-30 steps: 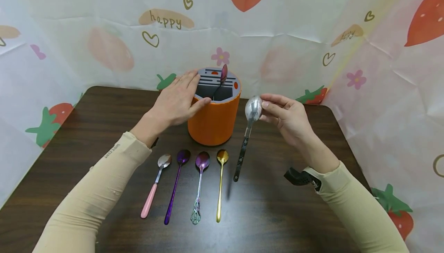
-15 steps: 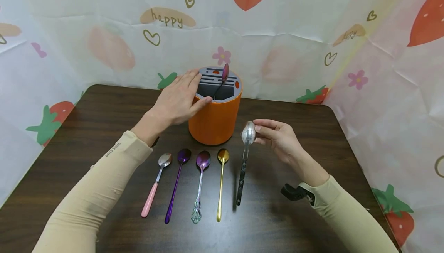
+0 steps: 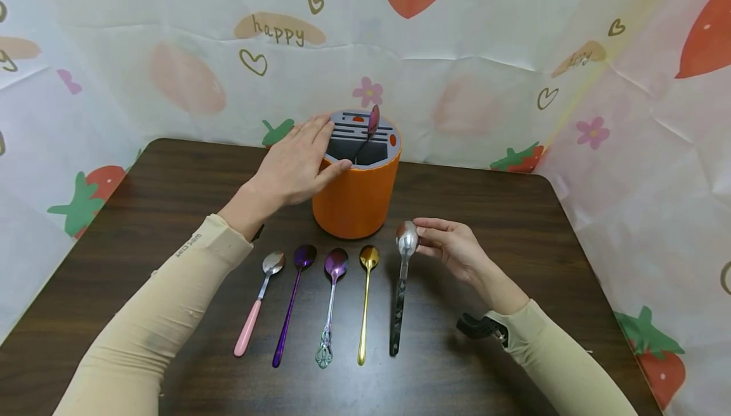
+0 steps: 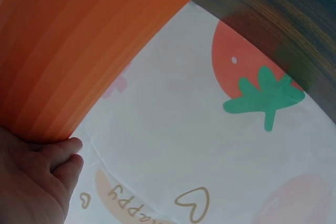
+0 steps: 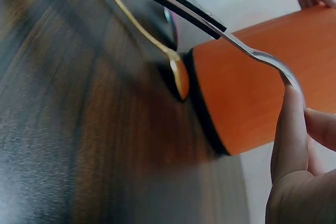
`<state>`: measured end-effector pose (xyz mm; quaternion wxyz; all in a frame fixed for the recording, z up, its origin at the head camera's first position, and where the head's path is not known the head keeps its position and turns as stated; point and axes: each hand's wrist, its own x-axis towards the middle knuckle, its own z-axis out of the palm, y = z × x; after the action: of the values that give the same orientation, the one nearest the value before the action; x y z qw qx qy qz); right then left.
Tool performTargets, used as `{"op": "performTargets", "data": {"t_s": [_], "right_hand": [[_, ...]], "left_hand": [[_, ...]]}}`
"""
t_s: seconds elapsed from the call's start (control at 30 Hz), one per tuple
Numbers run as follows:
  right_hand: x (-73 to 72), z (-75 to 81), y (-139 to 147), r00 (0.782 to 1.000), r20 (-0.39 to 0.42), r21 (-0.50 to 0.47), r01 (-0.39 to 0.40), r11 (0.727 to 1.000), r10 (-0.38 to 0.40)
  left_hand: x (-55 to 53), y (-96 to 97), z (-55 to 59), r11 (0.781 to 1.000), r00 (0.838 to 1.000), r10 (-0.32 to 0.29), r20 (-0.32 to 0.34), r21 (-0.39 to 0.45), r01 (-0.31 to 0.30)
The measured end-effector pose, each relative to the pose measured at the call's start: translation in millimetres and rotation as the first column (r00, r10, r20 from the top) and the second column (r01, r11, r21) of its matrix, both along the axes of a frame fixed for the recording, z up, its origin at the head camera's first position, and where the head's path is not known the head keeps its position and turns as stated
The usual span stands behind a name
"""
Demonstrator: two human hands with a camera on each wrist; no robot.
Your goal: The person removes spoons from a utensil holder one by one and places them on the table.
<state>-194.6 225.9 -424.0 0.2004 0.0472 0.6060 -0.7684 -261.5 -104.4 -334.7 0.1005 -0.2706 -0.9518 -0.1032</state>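
My right hand point(image 3: 451, 248) pinches a black-handled spoon point(image 3: 399, 302) by its silver bowl, between thumb and fingers. Its handle points toward me, low over the table. In the right wrist view the spoon slants across, with the fingertips at its bowl. My left hand point(image 3: 294, 162) rests at the left rim of an orange cylindrical utensil holder point(image 3: 354, 203), fingers straight and thumb across the front rim. A spoon with a pinkish bowl point(image 3: 374, 119) stands in the holder. Left of the black-handled spoon lie a gold spoon point(image 3: 364, 305) and several others.
In that row lie a pink-handled spoon point(image 3: 249, 321), a dark purple spoon point(image 3: 287, 314) and an ornate-handled purple spoon point(image 3: 328, 305). The dark wooden table point(image 3: 485, 213) ends at a strawberry-printed sheet point(image 3: 200, 10) at the back and sides.
My right hand has brought the black-handled spoon down and toward me, to the right of the gold spoon. The left hand has stayed on the holder.
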Motion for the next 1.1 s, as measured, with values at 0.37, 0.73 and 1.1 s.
{"op": "performTargets", "data": {"t_s": [0.37, 0.73, 1.1], "right_hand": [[-5.3, -24.2, 4.7, 0.998, 0.055, -0.013, -0.014, 1.000, 0.015], [-7.7, -42.4, 3.5, 0.995, 0.087, -0.005, -0.053, 0.999, 0.053], [-8.4, -49.0, 2.9, 0.992, 0.061, 0.053, -0.114, 0.992, 0.110]], "left_hand": [[-0.2, 0.9, 0.8, 1.000, 1.000, 0.003, 0.011, -0.006, -0.003], [0.2, 0.8, 1.1, 1.000, 1.000, 0.007, 0.010, -0.008, -0.007], [0.5, 0.1, 0.7, 1.000, 1.000, 0.010, 0.012, -0.011, -0.010]]}}
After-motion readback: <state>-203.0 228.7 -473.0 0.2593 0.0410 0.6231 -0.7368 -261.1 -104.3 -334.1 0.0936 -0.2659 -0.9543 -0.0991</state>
